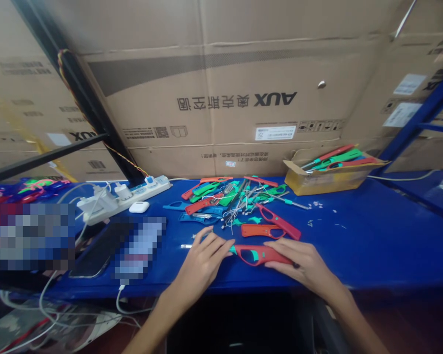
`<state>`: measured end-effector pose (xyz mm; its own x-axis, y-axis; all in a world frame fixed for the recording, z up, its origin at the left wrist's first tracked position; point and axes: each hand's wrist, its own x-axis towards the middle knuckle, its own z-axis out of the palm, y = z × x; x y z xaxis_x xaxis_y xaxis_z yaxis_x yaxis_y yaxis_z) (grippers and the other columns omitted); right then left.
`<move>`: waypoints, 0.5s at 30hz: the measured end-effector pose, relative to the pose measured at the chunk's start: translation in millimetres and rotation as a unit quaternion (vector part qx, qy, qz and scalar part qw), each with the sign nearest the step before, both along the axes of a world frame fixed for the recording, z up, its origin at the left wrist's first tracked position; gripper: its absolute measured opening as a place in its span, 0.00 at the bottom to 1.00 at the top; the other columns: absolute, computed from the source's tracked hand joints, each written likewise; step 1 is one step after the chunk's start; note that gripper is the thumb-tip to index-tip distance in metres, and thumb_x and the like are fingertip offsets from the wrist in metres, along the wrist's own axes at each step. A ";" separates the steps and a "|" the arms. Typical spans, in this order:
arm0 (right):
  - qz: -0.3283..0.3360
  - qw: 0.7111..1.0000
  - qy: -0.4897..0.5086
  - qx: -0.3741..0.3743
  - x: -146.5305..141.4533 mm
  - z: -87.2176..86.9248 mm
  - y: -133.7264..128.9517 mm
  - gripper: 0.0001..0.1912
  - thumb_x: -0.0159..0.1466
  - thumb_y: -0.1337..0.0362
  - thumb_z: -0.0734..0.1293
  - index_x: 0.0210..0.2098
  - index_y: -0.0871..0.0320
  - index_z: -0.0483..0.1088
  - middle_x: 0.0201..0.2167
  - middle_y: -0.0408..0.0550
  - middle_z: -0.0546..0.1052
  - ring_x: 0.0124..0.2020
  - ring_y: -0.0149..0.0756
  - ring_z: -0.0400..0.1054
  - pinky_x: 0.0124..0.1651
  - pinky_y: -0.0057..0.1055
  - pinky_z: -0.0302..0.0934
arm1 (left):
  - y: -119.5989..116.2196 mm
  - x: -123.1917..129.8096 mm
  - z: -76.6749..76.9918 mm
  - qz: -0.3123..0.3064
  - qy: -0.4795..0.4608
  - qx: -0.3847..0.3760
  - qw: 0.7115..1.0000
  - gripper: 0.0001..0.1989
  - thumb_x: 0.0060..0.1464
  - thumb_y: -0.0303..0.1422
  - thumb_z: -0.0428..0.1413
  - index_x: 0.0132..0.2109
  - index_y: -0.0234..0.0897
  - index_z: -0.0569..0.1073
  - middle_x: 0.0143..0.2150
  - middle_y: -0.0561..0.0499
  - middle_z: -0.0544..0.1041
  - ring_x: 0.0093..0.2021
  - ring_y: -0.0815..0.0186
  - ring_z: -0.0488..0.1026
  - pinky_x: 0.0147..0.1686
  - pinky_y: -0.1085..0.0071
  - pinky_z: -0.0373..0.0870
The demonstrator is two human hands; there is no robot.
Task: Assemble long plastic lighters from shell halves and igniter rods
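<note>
A red lighter [268, 254] with a green trigger lies level between my two hands, just above the blue table. My left hand [206, 255] is closed on its green neck, and a metal tube sticks out to the left of the fingers. My right hand [299, 258] grips the red handle at its right end, fingers above and thumb below. Just beyond my hands lie an orange shell [253, 230] and a red shell [280, 223]. Behind them is a pile of green, red and blue shells, metal tubes and white wires.
A carton [325, 181] filled with coloured lighters stands at the back right. To the left are a power strip [162, 185], a white earphone case [139, 207], a dark phone [101, 248] and a blurred-out phone [142, 248] with a cable. Cardboard [221, 73] rises behind the blue table [372, 246].
</note>
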<state>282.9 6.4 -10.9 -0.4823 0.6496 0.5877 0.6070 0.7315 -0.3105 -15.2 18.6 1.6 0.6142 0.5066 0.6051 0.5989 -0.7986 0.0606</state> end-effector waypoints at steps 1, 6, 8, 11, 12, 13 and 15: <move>0.004 1.000 0.003 -0.004 0.7 -0.5 0.2 0.19 0.72 0.52 0.66 0.54 0.57 0.78 0.45 0.54 0.84 0.43 0.41 0.81 0.44 0.34 0.77 | -0.3 0.8 -0.4 -0.003 0.002 0.003 1.000 0.13 0.73 0.25 0.48 0.57 0.34 0.73 0.41 0.48 0.81 0.41 0.61 0.75 0.60 0.50 0.66; 0.010 1.000 0.003 -0.007 -0.1 0.3 -0.5 0.18 0.73 0.52 0.66 0.52 0.58 0.78 0.44 0.53 0.84 0.42 0.41 0.81 0.44 0.34 0.77 | -0.9 4.4 -3.5 -0.002 0.023 0.027 0.999 0.14 0.71 0.22 0.47 0.56 0.32 0.74 0.42 0.46 0.81 0.42 0.60 0.75 0.61 0.49 0.65; 0.005 1.000 -0.001 -0.009 -1.7 1.3 -1.0 0.19 0.73 0.52 0.65 0.52 0.58 0.77 0.45 0.53 0.84 0.43 0.41 0.81 0.44 0.34 0.77 | -0.4 5.6 -4.8 0.006 0.020 0.027 0.999 0.13 0.72 0.23 0.47 0.56 0.32 0.74 0.41 0.47 0.81 0.41 0.60 0.75 0.60 0.50 0.66; -0.021 1.000 -0.003 -0.015 -3.6 1.4 -0.8 0.19 0.72 0.51 0.65 0.53 0.57 0.76 0.46 0.53 0.83 0.45 0.42 0.81 0.46 0.35 0.77 | 1.2 7.3 -6.3 0.031 0.006 0.013 0.999 0.11 0.73 0.26 0.48 0.55 0.33 0.73 0.43 0.47 0.81 0.43 0.60 0.75 0.59 0.51 0.65; -0.030 0.999 -0.001 -0.015 -3.9 1.1 -0.3 0.19 0.72 0.50 0.66 0.53 0.56 0.76 0.47 0.53 0.83 0.45 0.42 0.81 0.46 0.35 0.76 | 1.9 7.7 -6.6 0.040 0.001 0.009 0.999 0.11 0.73 0.27 0.49 0.55 0.34 0.73 0.44 0.47 0.81 0.44 0.59 0.75 0.59 0.52 0.65; -0.038 0.999 0.002 -0.016 -4.0 0.6 0.3 0.19 0.72 0.50 0.67 0.54 0.56 0.75 0.48 0.52 0.83 0.46 0.42 0.80 0.47 0.35 0.76 | 2.6 7.9 -6.7 0.047 -0.001 0.003 0.999 0.10 0.73 0.27 0.49 0.55 0.35 0.73 0.45 0.47 0.81 0.45 0.59 0.75 0.58 0.53 0.65; -0.049 0.999 0.010 -0.017 -3.8 -0.1 1.9 0.19 0.71 0.51 0.67 0.55 0.54 0.75 0.49 0.52 0.82 0.47 0.42 0.80 0.48 0.36 0.76 | 3.8 7.8 -6.7 0.059 0.001 -0.013 0.998 0.09 0.73 0.28 0.48 0.53 0.36 0.72 0.45 0.47 0.81 0.45 0.58 0.74 0.55 0.54 0.67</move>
